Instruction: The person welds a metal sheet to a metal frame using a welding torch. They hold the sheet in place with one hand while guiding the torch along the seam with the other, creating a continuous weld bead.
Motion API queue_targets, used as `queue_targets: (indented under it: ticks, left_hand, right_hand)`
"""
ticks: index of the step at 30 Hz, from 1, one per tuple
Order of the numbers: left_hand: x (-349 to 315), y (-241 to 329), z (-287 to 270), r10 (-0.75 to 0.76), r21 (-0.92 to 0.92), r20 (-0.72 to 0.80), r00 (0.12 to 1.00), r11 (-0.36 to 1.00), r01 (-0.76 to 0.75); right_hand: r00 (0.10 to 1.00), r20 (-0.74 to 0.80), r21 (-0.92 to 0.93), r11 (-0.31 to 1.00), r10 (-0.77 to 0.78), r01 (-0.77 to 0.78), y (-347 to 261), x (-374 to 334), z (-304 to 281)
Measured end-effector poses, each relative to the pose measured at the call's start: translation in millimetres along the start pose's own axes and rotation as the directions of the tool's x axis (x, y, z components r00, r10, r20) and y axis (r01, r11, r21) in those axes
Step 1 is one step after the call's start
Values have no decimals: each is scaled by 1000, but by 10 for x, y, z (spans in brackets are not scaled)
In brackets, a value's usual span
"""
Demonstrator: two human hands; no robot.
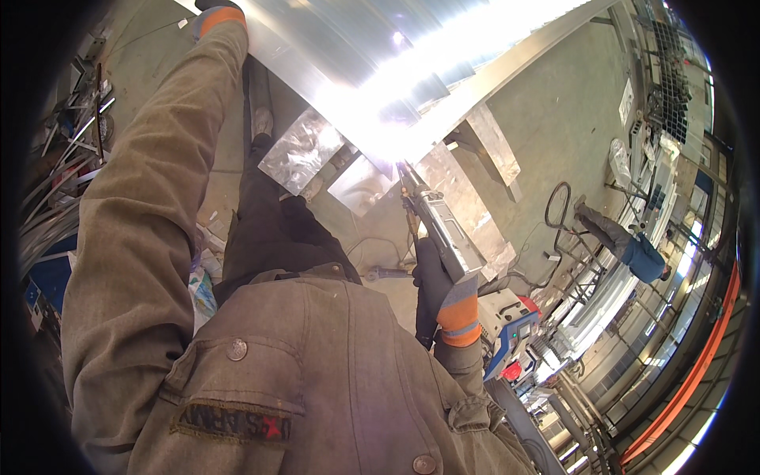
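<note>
My right hand [432,279], in a dark glove with an orange and grey cuff, is wrapped round the handle of a metal handheld welding torch [445,231]. The torch's tip meets the corner of a large shiny metal panel [297,49], and a glaring white light there washes out the contact point. At the top edge, my left hand [215,9] lies by the panel's left end in a matching glove. Its fingers are mostly cut off by the frame. Under the panel's corner are bare sheet-metal plates [302,152].
A machine with a blue-edged front [513,336] stands right of my right arm. A dark hose [558,207] loops over the floor. Farther right a person in a blue top [643,257] bends by long metal profiles. Metal strips [51,198] are heaped at left.
</note>
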State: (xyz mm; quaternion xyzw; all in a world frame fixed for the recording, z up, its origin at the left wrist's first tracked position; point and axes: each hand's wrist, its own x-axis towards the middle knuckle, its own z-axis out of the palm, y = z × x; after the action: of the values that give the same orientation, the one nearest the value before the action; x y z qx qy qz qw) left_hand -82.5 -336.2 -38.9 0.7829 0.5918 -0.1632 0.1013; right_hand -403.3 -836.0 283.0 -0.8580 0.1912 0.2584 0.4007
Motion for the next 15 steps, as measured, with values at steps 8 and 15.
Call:
queue_targets:
  ticks: [8, 15]
  left_hand:
    - [98, 13, 13, -67, -145, 8, 998, 987, 68]
    - [-156, 41, -158, -100, -169, 13, 995, 980, 101]
  right_hand:
    - [1000, 8, -51, 999, -9, 10, -19, -56, -1]
    - [998, 14, 29, 998, 54, -54, -40, -100, -1]
